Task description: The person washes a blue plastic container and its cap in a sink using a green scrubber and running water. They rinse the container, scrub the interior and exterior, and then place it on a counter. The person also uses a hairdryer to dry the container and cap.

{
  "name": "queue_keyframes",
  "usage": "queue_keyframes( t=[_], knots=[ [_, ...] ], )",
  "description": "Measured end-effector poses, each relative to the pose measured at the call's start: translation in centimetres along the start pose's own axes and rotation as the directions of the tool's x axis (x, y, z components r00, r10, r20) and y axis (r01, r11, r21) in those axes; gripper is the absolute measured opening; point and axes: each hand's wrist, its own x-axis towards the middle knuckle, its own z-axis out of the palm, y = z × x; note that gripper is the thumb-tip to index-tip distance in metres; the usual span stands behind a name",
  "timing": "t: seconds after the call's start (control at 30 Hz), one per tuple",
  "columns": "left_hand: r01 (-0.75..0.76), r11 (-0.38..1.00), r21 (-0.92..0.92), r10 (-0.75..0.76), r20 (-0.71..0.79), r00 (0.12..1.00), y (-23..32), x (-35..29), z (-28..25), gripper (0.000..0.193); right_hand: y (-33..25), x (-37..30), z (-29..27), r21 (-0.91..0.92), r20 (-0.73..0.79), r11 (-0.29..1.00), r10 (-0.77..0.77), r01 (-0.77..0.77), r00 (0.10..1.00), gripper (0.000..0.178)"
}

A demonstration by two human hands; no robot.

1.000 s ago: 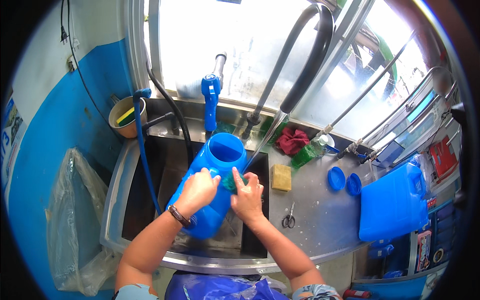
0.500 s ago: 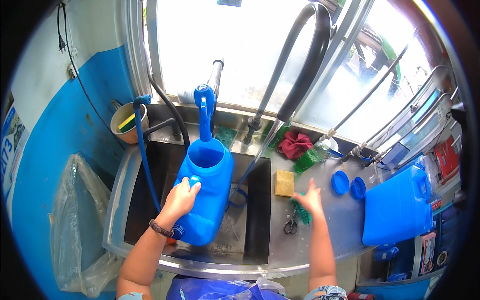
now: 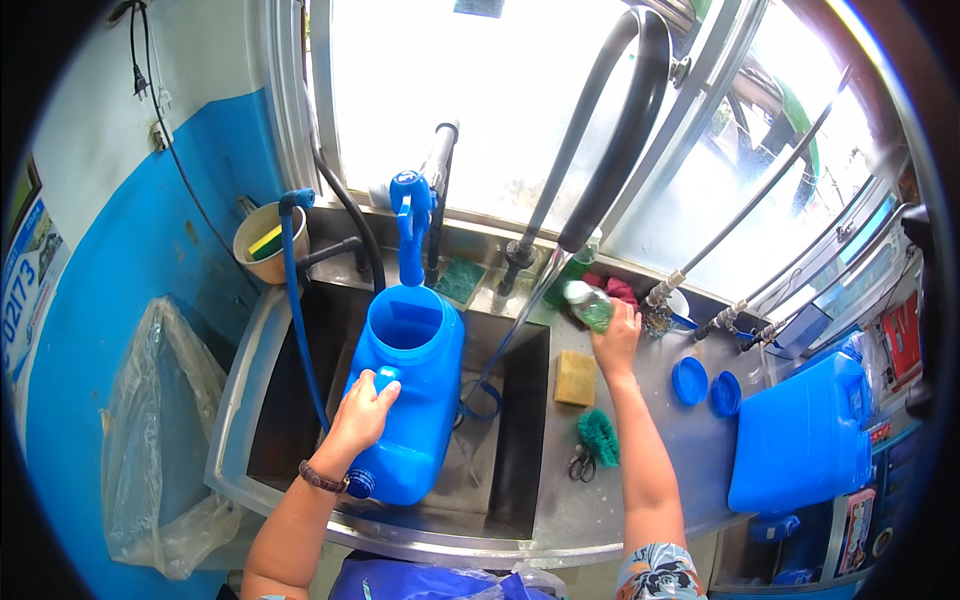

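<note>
A large blue plastic water jug (image 3: 415, 435) tilts over the steel sink (image 3: 500, 480), its wide round mouth uncapped and facing up and away. My left hand (image 3: 362, 408) is closed around the jug's handle. Just beyond the mouth stands a blue tap (image 3: 410, 225). On the right, over the counter, my right hand (image 3: 616, 338) grips a clear bottle of green liquid (image 3: 590, 308) with a white cap. The bottle leans to the left, in front of a dark red cloth (image 3: 620, 290). A yellow sponge block (image 3: 575, 378) lies below that hand, near a green brush (image 3: 598, 438).
Scissors (image 3: 581, 466) lie beside the brush. Two blue caps (image 3: 690, 381) rest on the counter, left of another blue jug (image 3: 795, 430). A black-sleeved hose (image 3: 620, 140) arches over the sink's back. A beige pot (image 3: 262, 265) with a sponge stands at the back left corner.
My right hand has moved from above the brush up to the green-liquid bottle, taken hold of it and lifted it leftward. My left hand still holds the jug, nearly in place.
</note>
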Motion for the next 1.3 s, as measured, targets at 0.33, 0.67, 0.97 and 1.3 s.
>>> queue_keyframes(
  t=[0.33, 0.67, 0.97, 1.3],
  knots=[
    [-0.071, 0.997, -0.023, 0.070, -0.033, 0.997, -0.4, -1.0, 1.4, 0.047, -13.7, 6.8, 3.1, -0.337, 0.519, 0.885, -0.109, 0.320, 0.848, 0.025],
    [-0.049, 0.993, -0.109, 0.042, -0.062, 0.997, -1.9, -1.1, -0.4, 0.042, -12.3, 5.2, 4.6, -0.071, 0.567, 0.996, 0.078, -0.045, 0.820, 0.024],
    [-0.075, 0.981, -0.180, 0.067, -0.050, 0.996, -3.1, 0.1, -0.9, 0.041, -1.8, -0.3, 0.6, 0.290, -0.010, 0.934, 0.219, -0.207, 0.976, 0.061],
    [-0.093, 0.968, -0.231, 0.086, -0.040, 0.995, -4.0, 1.1, -0.3, 0.039, 5.7, -6.9, 2.2, 0.319, 0.066, 0.666, 0.694, -0.674, 0.717, 0.093]
  ],
)
